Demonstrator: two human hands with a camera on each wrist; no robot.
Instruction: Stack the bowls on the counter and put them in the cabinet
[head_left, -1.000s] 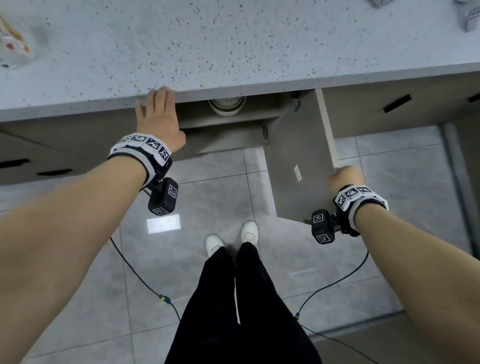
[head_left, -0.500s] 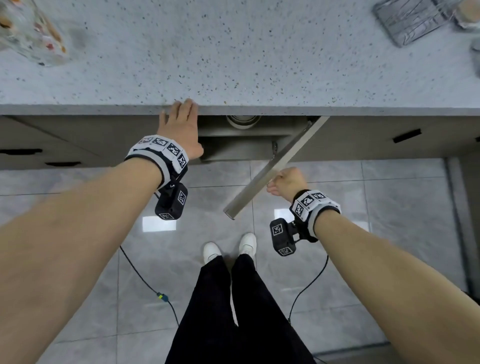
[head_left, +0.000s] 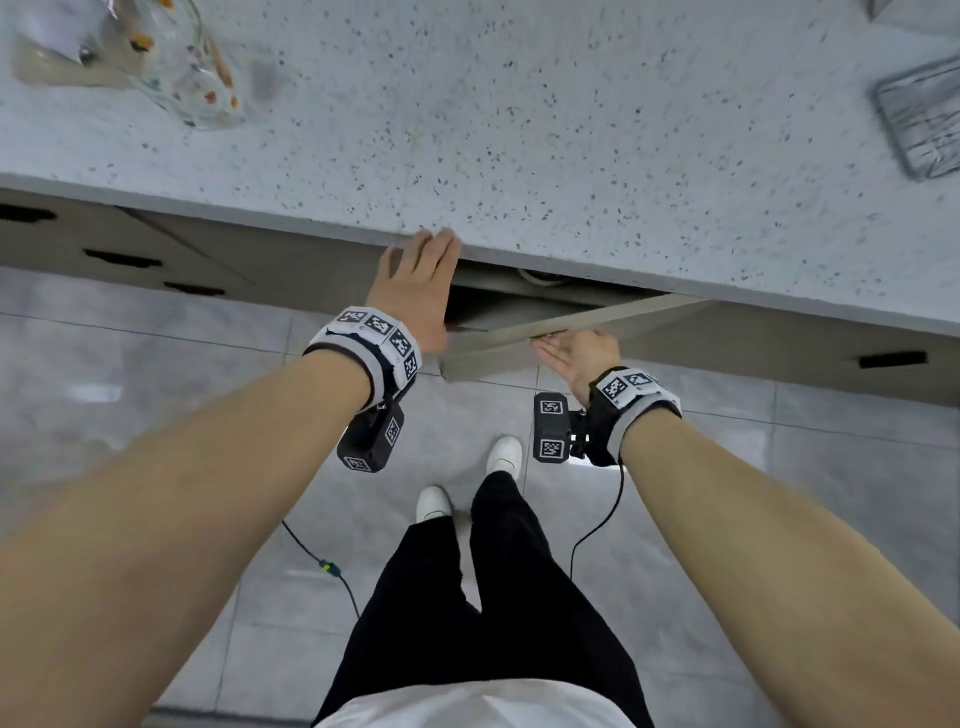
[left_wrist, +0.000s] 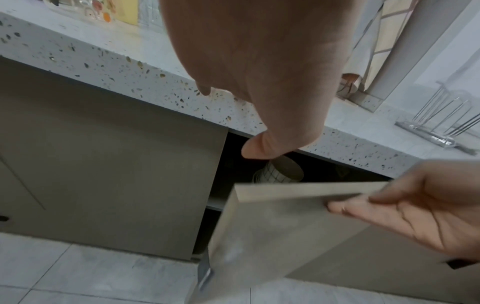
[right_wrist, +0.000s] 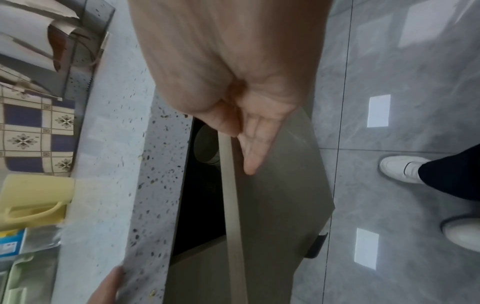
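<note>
The stacked bowls (left_wrist: 281, 171) stand on the shelf inside the cabinet under the counter; from the head view only a pale rim (head_left: 540, 275) shows in the gap. The grey cabinet door (head_left: 545, 332) hangs partly open at a narrow angle. My right hand (head_left: 576, 353) lies against the door's outer face near its top edge, fingers (right_wrist: 250, 156) straight. My left hand (head_left: 421, 280) rests flat on the speckled counter's front edge (head_left: 571, 260), just left of the opening, and holds nothing.
A patterned glass jug (head_left: 171, 62) stands at the counter's back left and a wire rack (head_left: 919, 114) at its right. A yellow mug (right_wrist: 33, 201) sits further along. The neighbouring cabinet door (left_wrist: 103, 164) is closed. My feet (head_left: 501, 452) and trailing cables (head_left: 332, 571) are on the tiled floor.
The cabinet door has swung from wide open to nearly closed, with my right hand moving left and inward along with it. My left hand has stayed on the counter edge.
</note>
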